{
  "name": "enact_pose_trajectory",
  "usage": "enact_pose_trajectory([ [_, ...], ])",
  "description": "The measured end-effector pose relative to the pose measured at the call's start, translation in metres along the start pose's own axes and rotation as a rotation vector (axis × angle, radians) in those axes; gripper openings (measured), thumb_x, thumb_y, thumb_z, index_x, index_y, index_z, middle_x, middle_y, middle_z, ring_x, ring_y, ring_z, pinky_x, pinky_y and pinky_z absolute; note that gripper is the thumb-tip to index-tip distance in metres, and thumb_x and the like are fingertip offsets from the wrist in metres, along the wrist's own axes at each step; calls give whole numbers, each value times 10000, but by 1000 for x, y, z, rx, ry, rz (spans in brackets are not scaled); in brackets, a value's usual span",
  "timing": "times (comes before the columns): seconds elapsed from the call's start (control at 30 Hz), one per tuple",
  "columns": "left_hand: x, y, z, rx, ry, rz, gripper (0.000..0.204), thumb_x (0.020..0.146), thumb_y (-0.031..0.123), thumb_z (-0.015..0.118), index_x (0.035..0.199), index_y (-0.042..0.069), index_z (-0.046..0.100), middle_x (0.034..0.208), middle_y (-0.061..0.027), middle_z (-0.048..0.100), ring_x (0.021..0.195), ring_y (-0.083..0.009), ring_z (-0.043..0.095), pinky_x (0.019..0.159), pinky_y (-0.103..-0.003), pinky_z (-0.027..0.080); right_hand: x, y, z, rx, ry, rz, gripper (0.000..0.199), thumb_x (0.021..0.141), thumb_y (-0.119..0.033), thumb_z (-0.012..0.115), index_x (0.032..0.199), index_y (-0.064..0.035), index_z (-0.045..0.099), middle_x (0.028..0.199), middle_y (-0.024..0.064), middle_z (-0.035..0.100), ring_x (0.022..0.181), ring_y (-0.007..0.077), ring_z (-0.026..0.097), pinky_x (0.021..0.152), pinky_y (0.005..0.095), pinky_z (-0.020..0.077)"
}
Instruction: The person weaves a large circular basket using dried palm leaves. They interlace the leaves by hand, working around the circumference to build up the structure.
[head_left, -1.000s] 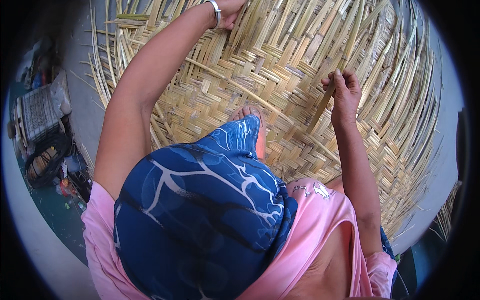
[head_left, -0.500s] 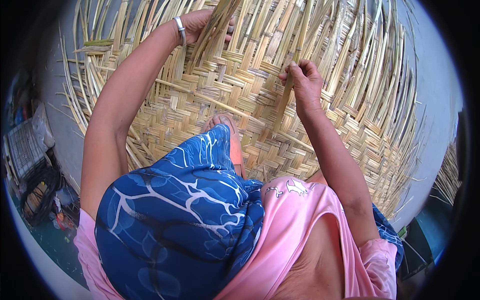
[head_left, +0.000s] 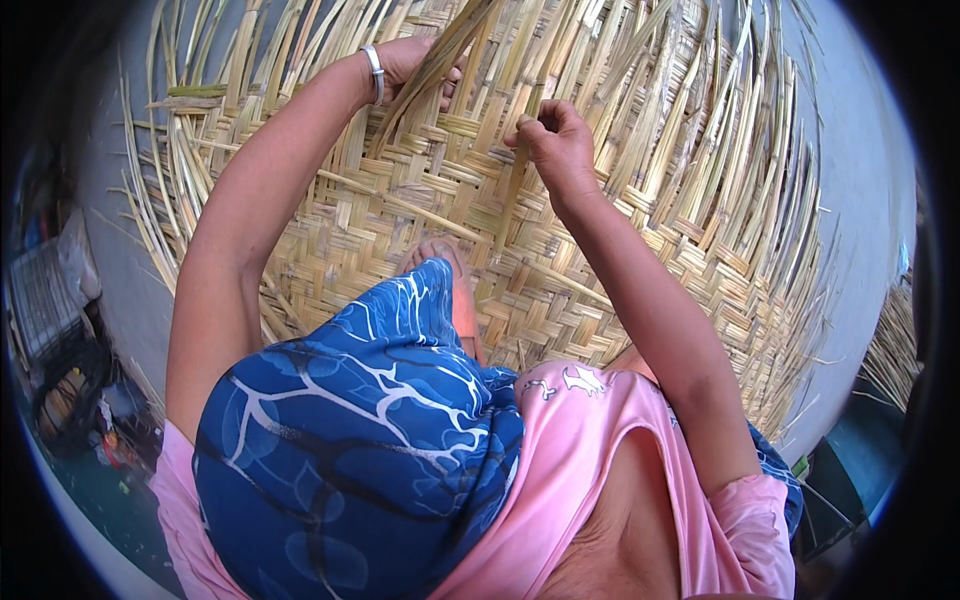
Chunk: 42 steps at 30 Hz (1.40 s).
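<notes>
Pinched grip, right hand (head_left: 555, 145): fingertips together on one pale strip (head_left: 512, 195) standing up from the woven mat (head_left: 620, 290). Left hand (head_left: 420, 70), metal bangle (head_left: 375, 72) at the wrist: closed around a bundle of loose strips (head_left: 455, 45) at the mat's far edge. Change: both hands now sit nearer one another than half a second ago, the right shifted toward the mat's middle. Reading: the weave is advancing to a fresh strip. Bare foot (head_left: 455, 290) on the mat's near part; blue patterned cloth (head_left: 360, 450) nearest the wearer.
</notes>
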<state>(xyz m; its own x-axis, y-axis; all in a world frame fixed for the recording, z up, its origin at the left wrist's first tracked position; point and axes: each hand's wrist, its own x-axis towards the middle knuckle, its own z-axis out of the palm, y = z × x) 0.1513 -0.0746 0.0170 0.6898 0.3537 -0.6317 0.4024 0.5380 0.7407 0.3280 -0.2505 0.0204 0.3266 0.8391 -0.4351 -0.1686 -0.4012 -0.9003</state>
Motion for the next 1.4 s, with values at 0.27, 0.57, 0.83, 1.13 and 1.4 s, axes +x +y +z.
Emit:
enact_pose_trajectory([
  [0.27, 13, -5, 8, 120, 243, -55, 114, 861, 126, 634, 934, 69, 566, 738, -24, 597, 632, -137, 609, 596, -297, 578, -12, 10, 53, -728, -80, -9, 318, 791, -291, 689, 954, -41, 576, 881, 175, 671, 830, 334, 662, 756, 436, 507],
  [0.57, 15, -14, 8, 64, 244, 5, 106, 860, 123, 638, 924, 56, 586, 743, -30, 605, 639, -136, 615, 613, -291, 571, -8, 9, 62, -790, -49, 68, 320, 787, -347, 668, 957, -88, 588, 897, 156, 673, 877, 345, 646, 776, 444, 501],
  [0.83, 17, -14, 5, 86, 206, -28, 109, 856, 137, 656, 919, 61, 609, 767, -37, 642, 656, -140, 636, 610, -289, 566, -6, 8, 66, -856, -42, 79, 326, 746, -330, 663, 953, -89, 590, 895, 154, 676, 884, 346, 648, 778, 443, 501],
  [1.13, 16, -13, 2, 85, 160, 90, 198, 865, 160, 669, 1028, 59, 618, 831, -18, 655, 692, -103, 628, 664, -250, 560, -6, 24, 54, -711, -41, -16, 316, 799, -321, 638, 986, -78, 562, 872, 167, 669, 862, 356, 646, 756, 446, 500],
  [1.4, -3, 7, 12, -295, 1, 278, 313, 884, 285, 646, 1077, 39, 627, 900, -66, 676, 787, -163, 666, 749, -296, 559, -7, 19, 41, -209, -91, -24, 274, 968, -257, 481, 1028, 10, 488, 723, 145, 614, 550, 222, 637, 543, 341, 523],
])
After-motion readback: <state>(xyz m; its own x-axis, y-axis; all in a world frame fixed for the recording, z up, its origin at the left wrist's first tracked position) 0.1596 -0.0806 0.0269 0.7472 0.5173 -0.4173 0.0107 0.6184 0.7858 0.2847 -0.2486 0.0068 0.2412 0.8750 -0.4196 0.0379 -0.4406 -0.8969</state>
